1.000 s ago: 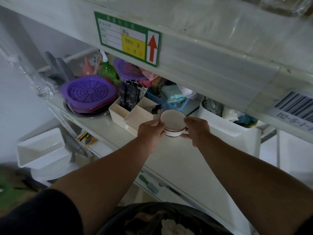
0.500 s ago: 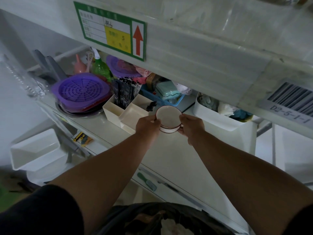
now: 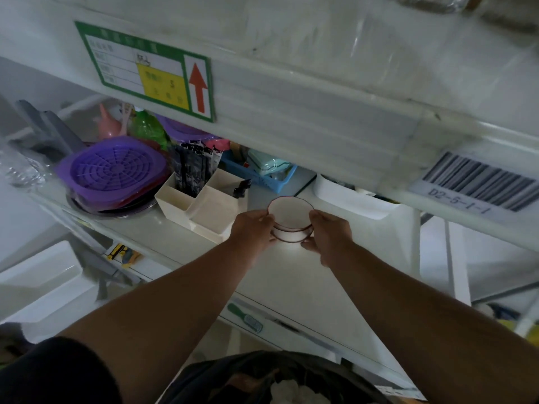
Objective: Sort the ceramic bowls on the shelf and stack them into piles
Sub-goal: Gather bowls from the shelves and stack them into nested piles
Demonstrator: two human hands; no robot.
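A small stack of bowls (image 3: 290, 221), white with dark rims, is held between both hands over the shelf (image 3: 291, 275). Three rims appear to be nested, though blur makes the count uncertain. The left hand (image 3: 254, 231) is curled against the stack's left side, fingers wrapped round the lower rims; the right hand (image 3: 328, 233) is curled against the right side, thumb at the upper rim and fingers under the base. Whether the base is touching the shelf cannot be told; a bright patch lies just below it.

The step in hand is judged to be setting the pile down. It should be lowered level, with both sides supported equally, so the nested bowls are not tipped or rattled. Placement is best kept on the bare shelf between the divided box (image 3: 201, 204) on the left and the white bin (image 3: 350, 199) on the right, touching neither. Grip should be released only once the base is flat.
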